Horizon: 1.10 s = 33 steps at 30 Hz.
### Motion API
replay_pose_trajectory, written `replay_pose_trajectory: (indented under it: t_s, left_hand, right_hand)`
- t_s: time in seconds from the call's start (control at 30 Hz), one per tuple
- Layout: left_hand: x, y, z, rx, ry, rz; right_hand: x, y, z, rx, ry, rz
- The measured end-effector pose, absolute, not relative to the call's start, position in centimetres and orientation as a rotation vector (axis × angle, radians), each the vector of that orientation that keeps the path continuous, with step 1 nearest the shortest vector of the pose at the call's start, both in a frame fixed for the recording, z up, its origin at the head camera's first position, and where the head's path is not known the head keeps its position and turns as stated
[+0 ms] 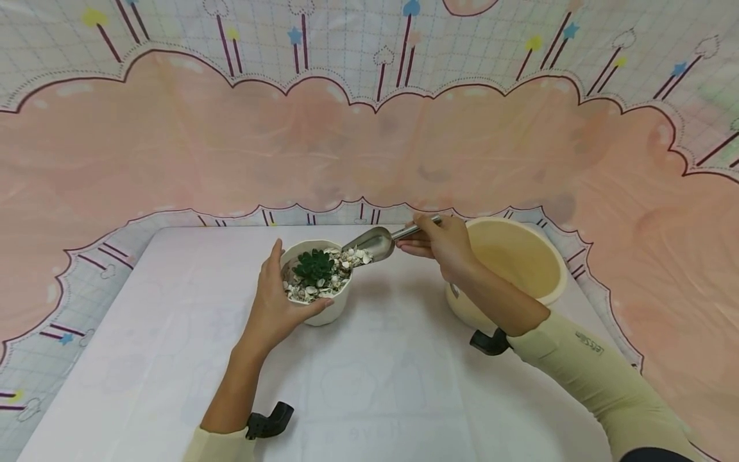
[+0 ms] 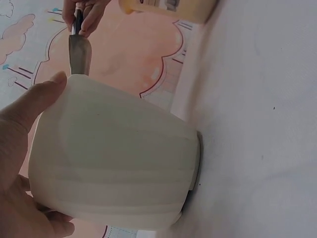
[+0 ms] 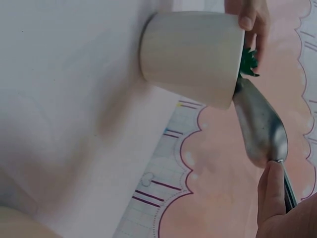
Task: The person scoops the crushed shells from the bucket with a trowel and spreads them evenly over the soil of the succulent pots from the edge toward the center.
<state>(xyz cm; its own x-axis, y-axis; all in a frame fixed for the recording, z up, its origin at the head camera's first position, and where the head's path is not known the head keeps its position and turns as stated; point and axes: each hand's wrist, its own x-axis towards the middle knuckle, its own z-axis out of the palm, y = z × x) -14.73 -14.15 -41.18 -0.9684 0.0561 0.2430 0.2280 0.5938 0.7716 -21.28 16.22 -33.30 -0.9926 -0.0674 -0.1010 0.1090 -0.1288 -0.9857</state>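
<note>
1 R hand point(image 1: 446, 249) w/ 1 scoop point(image 1: 378, 242)

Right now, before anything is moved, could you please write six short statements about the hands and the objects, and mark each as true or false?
1. The right hand holds a metal scoop. True.
2. The left hand grips the white pot. True.
3. The scoop's front end is well clear of the pot. False: it is at the pot's rim.
4. The pot is empty. False: it holds a green plant and pale chips.
5. In the head view, a larger cream bucket stands to the right of the pot. True.
6. The bucket lies on its side. False: it stands upright.
</note>
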Motion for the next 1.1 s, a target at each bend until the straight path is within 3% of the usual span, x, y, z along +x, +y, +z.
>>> replay_pose_trajectory:
  t_s: [0.2, 0.5, 0.77, 1.1]
  left_hand:
    - [-14.4, -13.7, -41.4, -0.151, -2.633, -1.264]
    - [-14.3, -13.7, -41.3, -0.25, -2.614, -1.277]
    - [-14.2, -12.7, -41.4, -0.109, -2.579, -1.199]
    - [-14.8, -13.8, -41.2, -0.198, -2.636, -1.347]
  right_hand:
    - [-21.2, 16.4, -33.5, 0.034, 1.998, -2.282]
    - [-21.1, 16.5, -33.4, 0.041, 1.995, -2.284]
    - [-21.1, 16.6, -33.4, 0.025, 1.997, -2.295]
    - [-21.2, 16.7, -33.4, 0.031, 1.992, -2.298]
